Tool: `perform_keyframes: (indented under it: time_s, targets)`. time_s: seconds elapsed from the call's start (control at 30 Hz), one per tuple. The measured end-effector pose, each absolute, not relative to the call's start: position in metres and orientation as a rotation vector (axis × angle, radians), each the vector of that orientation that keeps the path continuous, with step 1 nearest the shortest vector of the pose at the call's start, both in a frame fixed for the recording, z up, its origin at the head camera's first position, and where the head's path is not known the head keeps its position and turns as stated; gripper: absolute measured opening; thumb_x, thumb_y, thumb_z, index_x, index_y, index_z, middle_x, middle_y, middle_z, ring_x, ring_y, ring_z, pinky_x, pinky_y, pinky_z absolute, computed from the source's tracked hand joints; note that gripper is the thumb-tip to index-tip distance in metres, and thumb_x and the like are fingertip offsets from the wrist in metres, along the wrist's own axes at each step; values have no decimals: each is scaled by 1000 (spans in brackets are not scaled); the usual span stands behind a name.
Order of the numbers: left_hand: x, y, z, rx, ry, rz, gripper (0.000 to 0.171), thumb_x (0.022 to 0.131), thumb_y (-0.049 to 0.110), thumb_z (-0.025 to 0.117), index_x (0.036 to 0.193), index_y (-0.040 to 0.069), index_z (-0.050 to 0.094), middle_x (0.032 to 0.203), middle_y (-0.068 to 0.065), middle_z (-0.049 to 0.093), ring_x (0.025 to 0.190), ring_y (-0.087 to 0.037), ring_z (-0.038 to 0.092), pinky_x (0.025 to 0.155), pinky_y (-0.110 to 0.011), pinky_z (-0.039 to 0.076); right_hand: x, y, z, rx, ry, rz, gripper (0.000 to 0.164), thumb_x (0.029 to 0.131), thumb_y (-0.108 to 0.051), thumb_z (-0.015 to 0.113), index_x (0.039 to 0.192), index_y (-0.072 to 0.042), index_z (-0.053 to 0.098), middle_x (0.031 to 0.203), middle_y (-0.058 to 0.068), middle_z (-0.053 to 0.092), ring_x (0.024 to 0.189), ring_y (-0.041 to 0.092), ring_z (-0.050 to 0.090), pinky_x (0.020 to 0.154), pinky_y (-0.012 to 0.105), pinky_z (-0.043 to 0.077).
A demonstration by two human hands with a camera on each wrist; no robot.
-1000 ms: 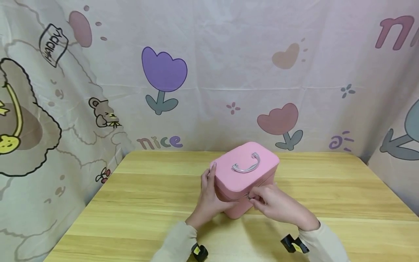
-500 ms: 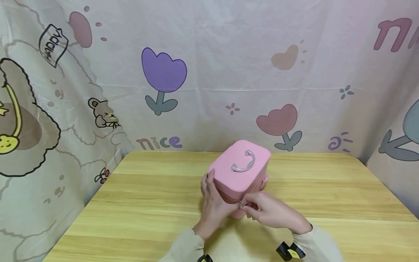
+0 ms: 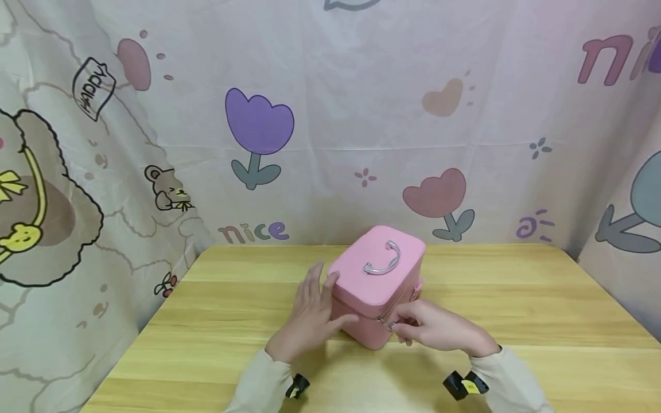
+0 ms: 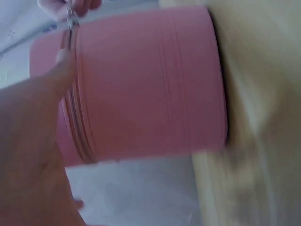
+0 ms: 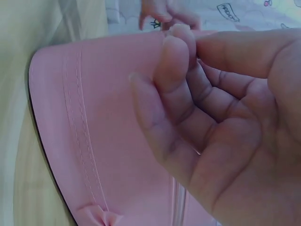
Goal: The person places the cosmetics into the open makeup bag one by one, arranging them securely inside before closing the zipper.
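A pink carrying case (image 3: 376, 284) stands on the table with its lid down and a silver handle (image 3: 383, 272) on top. My right hand (image 3: 436, 328) pinches the metal zipper pull (image 3: 388, 325) at the near corner, between thumb and curled fingers. In the left wrist view that zipper pull (image 4: 71, 21) hangs at the end of the zipper track (image 4: 77, 117). My left hand (image 3: 308, 318) lies along the case's left side, fingers spread and thumb stretched along the front by the zipper. The right wrist view hides the zipper pull behind my fingers.
The wooden table (image 3: 217, 321) extends around the case on all sides. Behind it hangs a printed cloth (image 3: 330, 103) with flowers and lettering, and more cloth drapes at both sides. A small pink bow (image 3: 417, 289) sits on the case's right face.
The case turned and shifted slightly left, and my right hand brought the zipper pull around to the near corner. My left hand has loosened and drawn left, fingers spreading. The head view tilted a little.
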State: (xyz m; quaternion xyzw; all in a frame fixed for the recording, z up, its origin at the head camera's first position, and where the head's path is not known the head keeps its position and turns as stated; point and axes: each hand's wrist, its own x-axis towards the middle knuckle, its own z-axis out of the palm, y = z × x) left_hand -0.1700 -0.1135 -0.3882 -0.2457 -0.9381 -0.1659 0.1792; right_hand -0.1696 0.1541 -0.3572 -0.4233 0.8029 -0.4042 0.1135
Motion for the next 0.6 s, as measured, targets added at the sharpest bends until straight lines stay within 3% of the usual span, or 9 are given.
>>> perform_keyframes:
  time_s: [0.1,0.23,0.33,0.43,0.5,0.6]
  targets:
    - [-175,-118,-385,-808,-2604,-467,67,94,54,49,135,8,22,152,-25,7,141,-46,6,109,-60,17,-171,159,-358,-1219,2346,-1185,14,97,-9,55,87,-14,64,70,-12,54,61,5,51,54,21,43]
    - [-184,-119,-383,-935,-2429,-497,61,98,59,31,122,4,38,149,-20,29,142,-41,15,112,-51,19,-172,168,-355,-1196,2362,-1179,17,95,-6,55,82,-14,63,68,-11,55,61,6,52,54,21,44]
    - [-190,-119,-383,-1018,-2284,-560,51,99,52,40,112,4,49,137,-16,47,136,-35,33,111,-45,27,-173,173,-352,-1162,2391,-1161,16,95,-7,56,83,-14,64,69,-9,57,61,7,54,54,22,44]
    - [-194,-119,-382,-1065,-2192,-578,37,95,40,58,104,4,55,122,-12,55,120,-28,49,105,-37,37,-173,177,-349,-1120,2413,-1145,13,95,-9,57,86,-13,65,69,-8,57,61,6,54,54,22,44]
    - [-195,-119,-382,-1079,-2153,-572,37,91,37,64,105,4,57,117,-11,55,112,-25,52,101,-33,40,-173,178,-348,-1109,2413,-1143,12,95,-10,57,87,-13,65,69,-8,57,61,6,54,53,22,44]
    - [-197,-119,-385,-1071,-2083,-562,41,93,43,60,106,4,57,112,-10,56,106,-25,52,97,-33,43,-171,173,-347,-1141,2417,-1122,13,95,-8,57,86,-13,65,68,-9,56,61,5,53,53,22,44]
